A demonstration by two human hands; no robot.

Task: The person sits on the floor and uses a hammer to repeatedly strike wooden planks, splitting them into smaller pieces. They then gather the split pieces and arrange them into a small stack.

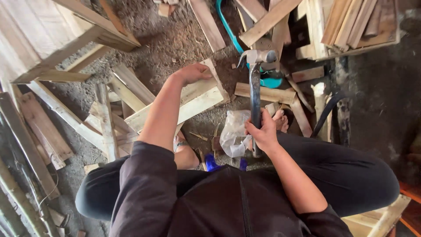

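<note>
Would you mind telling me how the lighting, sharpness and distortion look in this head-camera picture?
Head view: soft, even daylight with no harsh glare; the claw hammer in the right hand and the wooden frame under the left hand are sharp; the right edge falls into dark shadow; wide-angle distortion bends planks near the corners.

One steel claw hammer with a grey metal handle (255, 87) is in view, and one crumpled clear plastic bag (234, 132) lies on the dirt floor. Two bare hands show: the left hand (193, 72) and the right hand (264, 131). One bare foot (280, 121) peeks out beside the hammer handle. One turquoise curved plastic piece (228, 28) lies among the pale wooden slats (193, 101), which are too many and too overlapped to count.
</note>
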